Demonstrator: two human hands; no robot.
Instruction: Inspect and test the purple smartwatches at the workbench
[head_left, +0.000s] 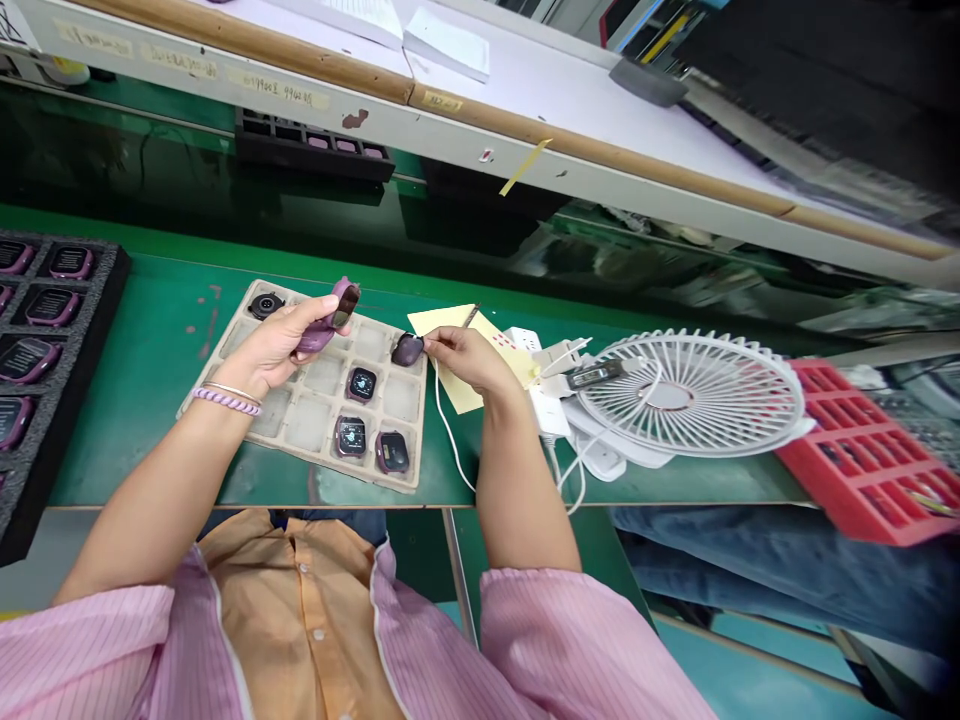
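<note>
- Risk: the lens (407,349), pinched only at its edge by the right hand (469,358), could probably slip onto the tray (300,425) or take a fingerprint if the grip shifts.
- Left hand (281,345): raised over the tray, fingers wrapped around a purple watch (330,318).
- Right hand: wrist bent, thumb and forefinger closed on the lens, which is near the watch but not touching it.
</note>
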